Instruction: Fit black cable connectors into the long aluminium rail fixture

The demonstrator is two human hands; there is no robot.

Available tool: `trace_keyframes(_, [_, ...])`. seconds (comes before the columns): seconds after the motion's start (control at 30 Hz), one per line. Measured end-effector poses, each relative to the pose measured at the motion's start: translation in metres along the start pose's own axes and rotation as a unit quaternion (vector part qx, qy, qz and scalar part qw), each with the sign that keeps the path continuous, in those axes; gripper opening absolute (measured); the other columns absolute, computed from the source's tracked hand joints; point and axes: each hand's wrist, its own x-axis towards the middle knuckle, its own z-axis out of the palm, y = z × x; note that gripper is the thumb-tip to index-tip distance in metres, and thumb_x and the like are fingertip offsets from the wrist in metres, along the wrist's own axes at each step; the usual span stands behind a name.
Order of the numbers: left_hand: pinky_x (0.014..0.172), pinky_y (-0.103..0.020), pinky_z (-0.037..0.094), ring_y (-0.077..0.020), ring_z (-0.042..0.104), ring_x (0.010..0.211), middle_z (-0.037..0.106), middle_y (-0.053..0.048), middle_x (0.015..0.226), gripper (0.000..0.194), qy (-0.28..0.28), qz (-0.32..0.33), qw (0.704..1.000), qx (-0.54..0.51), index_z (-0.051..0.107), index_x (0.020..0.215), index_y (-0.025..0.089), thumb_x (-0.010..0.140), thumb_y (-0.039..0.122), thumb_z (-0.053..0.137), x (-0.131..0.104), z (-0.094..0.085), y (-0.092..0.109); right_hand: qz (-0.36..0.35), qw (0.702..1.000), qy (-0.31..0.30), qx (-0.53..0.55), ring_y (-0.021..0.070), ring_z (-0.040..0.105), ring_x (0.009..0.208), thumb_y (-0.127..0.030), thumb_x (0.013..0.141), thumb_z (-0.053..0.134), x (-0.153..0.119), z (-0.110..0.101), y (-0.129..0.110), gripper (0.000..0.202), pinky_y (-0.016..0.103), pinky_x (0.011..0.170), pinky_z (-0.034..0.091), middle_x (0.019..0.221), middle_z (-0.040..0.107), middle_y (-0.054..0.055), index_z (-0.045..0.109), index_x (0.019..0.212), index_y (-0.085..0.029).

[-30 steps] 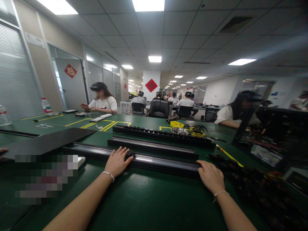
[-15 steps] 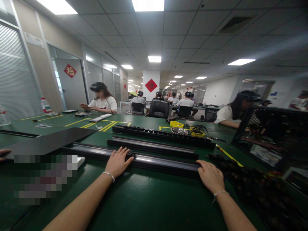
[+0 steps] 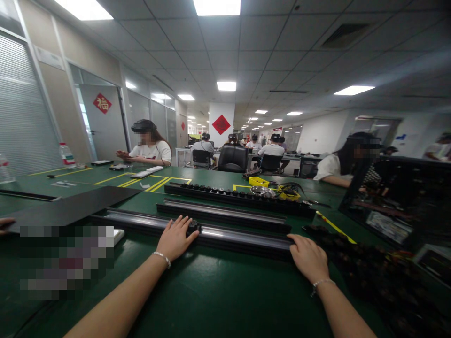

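Observation:
A long black rail with a shiny metallic top lies across the green table before me. My left hand rests over its middle, fingers stretched forward, with thumb and index finger around a small black block seated on the rail. At the rail's right end is my right hand, fingers curled over the end with the fingertips on its top; the underside of this grip is hidden. Just behind, a shorter black rail lies roughly parallel. Farther back is a black strip carrying a row of small parts.
A dark flat panel lies left, with another person's hand at its edge. Yellow trays, a metal dish and cables sit behind. Dark clustered parts and an open black case stand right. Co-workers sit beyond.
My left hand has shifted slightly right along the rail, and the small black block has moved right with it. My right hand stays at the rail's end.

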Motion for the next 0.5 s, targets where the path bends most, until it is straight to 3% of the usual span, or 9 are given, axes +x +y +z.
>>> trace_keyframes(0.5, [0.11, -0.045, 0.021, -0.0246, 0.032, 0.133, 0.044, -0.009, 0.139, 0.067, -0.002, 0.001, 1.0, 0.007, 0.044, 0.133, 0.014, 0.086, 0.06, 0.028, -0.0012, -0.0008, 0.0045, 0.006, 1.0, -0.005, 0.002, 0.0205, 0.043, 0.121, -0.028, 0.081, 0.026, -0.0002, -0.0011, -0.0006, 0.048, 0.043, 0.099, 0.031, 0.127, 0.056, 0.002, 0.057, 0.118, -0.027])
